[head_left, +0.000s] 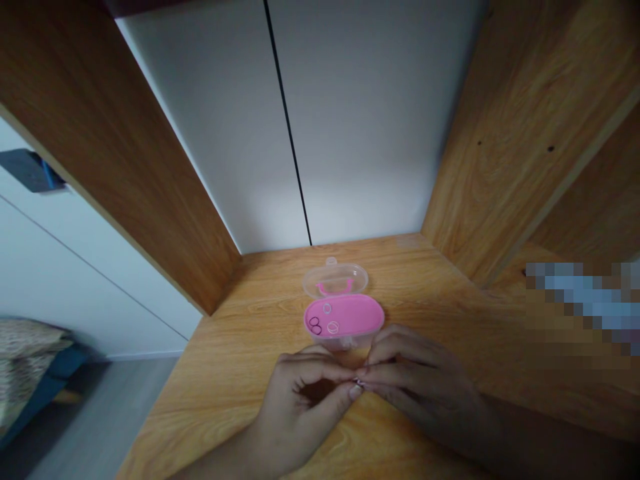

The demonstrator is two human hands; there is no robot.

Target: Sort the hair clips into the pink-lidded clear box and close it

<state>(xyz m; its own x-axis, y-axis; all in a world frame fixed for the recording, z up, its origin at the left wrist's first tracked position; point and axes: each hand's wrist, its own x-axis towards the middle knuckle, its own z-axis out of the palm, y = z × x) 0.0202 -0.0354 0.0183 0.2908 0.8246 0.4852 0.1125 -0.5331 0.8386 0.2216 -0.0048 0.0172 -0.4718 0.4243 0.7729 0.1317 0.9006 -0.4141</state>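
Note:
My left hand point(305, 407) is closed in a pinch, thumb against fingers, at the front of the table. Its fingertips meet those of my right hand point(420, 377), which is pinched closed too. A tiny purplish, pale bit shows between them, too small to name. Just beyond my hands stands an oval clear box with a pink inner tray point(357, 313). On the tray's left part lie small rings like hair ties: a dark pair point(315, 325), a pale yellowish one point(333, 327) and a whitish one point(327, 309). Its clear lid point(335, 272), with a pink handle, lies open behind.
The wooden tabletop point(230, 373) ends at a white panel point(360, 133) with a black seam. Wooden uprights flank it, one on the left point(125, 153) and one on the right point(500, 153). A blurred-out blue patch point(590, 293) is at the right.

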